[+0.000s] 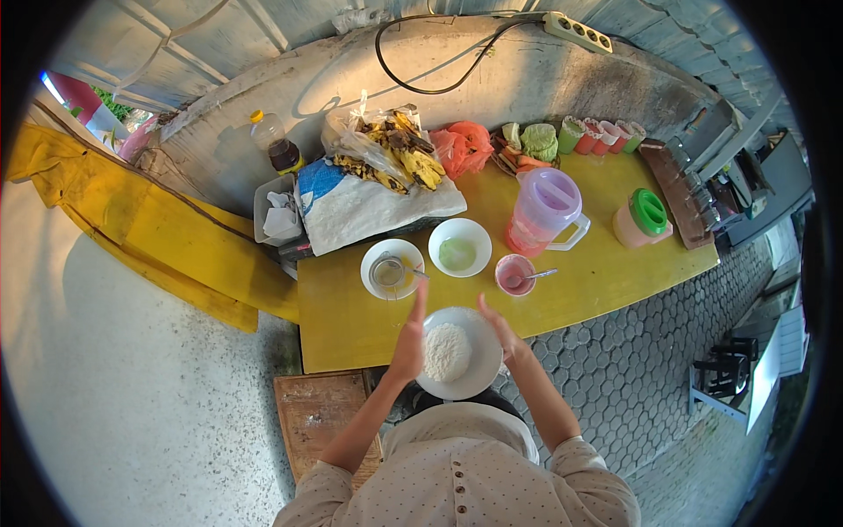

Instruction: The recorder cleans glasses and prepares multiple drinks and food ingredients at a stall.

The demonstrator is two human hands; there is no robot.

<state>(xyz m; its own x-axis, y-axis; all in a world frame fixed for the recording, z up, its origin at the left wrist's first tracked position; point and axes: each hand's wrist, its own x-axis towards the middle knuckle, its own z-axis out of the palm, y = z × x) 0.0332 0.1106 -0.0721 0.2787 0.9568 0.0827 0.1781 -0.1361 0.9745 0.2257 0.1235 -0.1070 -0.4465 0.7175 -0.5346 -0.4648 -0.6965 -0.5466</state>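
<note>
Dotted cream shirt point(457, 479) fills the bottom centre of the frame, w/ both forearms running up from it. Just above, a white bowl point(458, 353) w/ a heap of white flour or grated stuff point(447, 350) is set at the near edge of the yellow table point(351, 312), centre frame, partly overhanging. Left hand point(410, 338) is laid flat against the bowl's left rim, fingers straight & pointing up-frame; right hand point(502, 332) is pressed to the right rim the same way. Bowl is cupped betw. the two open palms, no fingers curled round it.

Directly above: a white bowl w/ a small metal strainer point(392, 268), a white bowl w/ pale green liquid point(459, 249), and a pink cup w/ a spoon point(515, 274), all in a row, near but apart from the hands. Further up & right, a clear pink-tinted pitcher point(544, 211) and a green-lidded jar point(644, 218) are seen. Upper centre: a white sack point(369, 206) topped by a bag of bananas point(395, 149), an orange plastic bag point(464, 145), a dark-liquid bottle point(277, 145) to the left. Power strip point(575, 31) is hung at top. Wooden board point(316, 413) lies lower left of the table; hex-paved floor point(632, 360) at right.
</note>
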